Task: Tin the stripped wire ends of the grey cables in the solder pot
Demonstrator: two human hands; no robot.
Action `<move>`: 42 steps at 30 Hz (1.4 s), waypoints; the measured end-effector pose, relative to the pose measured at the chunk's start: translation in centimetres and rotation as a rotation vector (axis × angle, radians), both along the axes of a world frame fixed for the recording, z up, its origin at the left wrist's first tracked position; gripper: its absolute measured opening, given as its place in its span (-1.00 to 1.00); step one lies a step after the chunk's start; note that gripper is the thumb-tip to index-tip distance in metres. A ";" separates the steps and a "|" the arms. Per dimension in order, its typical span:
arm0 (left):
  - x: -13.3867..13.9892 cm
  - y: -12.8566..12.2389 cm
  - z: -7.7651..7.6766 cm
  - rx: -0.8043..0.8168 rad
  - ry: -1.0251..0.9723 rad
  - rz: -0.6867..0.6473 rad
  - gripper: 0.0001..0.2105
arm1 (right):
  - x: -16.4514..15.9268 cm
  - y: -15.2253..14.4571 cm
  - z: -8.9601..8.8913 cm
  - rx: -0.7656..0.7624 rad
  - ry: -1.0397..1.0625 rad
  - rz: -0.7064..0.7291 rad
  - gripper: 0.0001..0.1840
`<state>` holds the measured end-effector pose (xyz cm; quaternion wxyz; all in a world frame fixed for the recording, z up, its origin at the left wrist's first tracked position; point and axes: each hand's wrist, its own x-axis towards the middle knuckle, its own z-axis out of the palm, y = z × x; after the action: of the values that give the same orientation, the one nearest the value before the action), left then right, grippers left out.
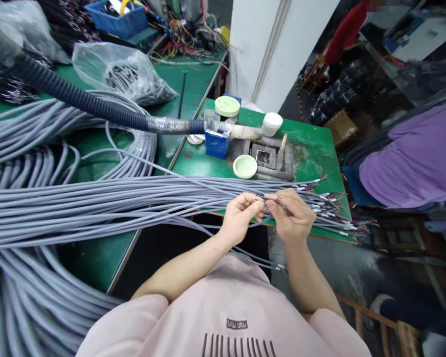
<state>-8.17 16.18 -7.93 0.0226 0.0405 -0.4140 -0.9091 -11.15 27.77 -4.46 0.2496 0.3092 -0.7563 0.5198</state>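
Both hands meet over the bundle of grey cables [163,198], fingertips almost touching. My left hand [241,213] is closed in a pinch on a cable end; the exact spot is partly hidden by the fingers. In my right hand [292,213], thumb and forefinger pinch the thin dark wires [277,200] that stick out of that end. Just right of my hands lie the bundle's stripped ends [330,208], with white sleeves and fine reddish and dark wires. A few loose cable ends [278,267] hang below the table edge, near my shirt.
Beyond the bundle sit a square metal pot [264,156] in a stained frame, a pale open dish [245,166], a white jar [272,124] and a blue box [216,144]. A ribbed hose [96,106] crosses from the left. A person in purple [416,153] is at right.
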 end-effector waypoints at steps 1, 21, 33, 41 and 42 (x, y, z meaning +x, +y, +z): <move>-0.1 -0.2 0.0 -0.020 -0.002 -0.006 -0.71 | -0.3 -0.2 0.2 0.003 0.000 0.005 -0.85; -1.6 -7.3 -1.7 -1.884 0.175 0.156 -0.60 | -14.0 -6.1 0.9 1.187 -0.236 -0.063 -0.77; -2.1 -7.5 -2.0 -1.895 0.178 0.136 -0.59 | -14.3 -7.3 0.0 1.377 -0.247 -0.100 -0.74; -2.3 -8.1 -1.6 -1.878 0.212 0.104 -0.60 | -16.0 -4.2 3.1 1.118 -0.195 -0.269 -0.74; -2.3 -8.2 -1.5 -1.879 0.213 0.101 -0.60 | -16.6 -3.5 3.5 1.082 -0.206 -0.334 -0.74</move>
<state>-10.48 8.02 -9.45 0.1232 -0.0597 -0.9701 -0.2006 -27.75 24.26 -0.99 0.0598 0.2172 -0.9735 0.0400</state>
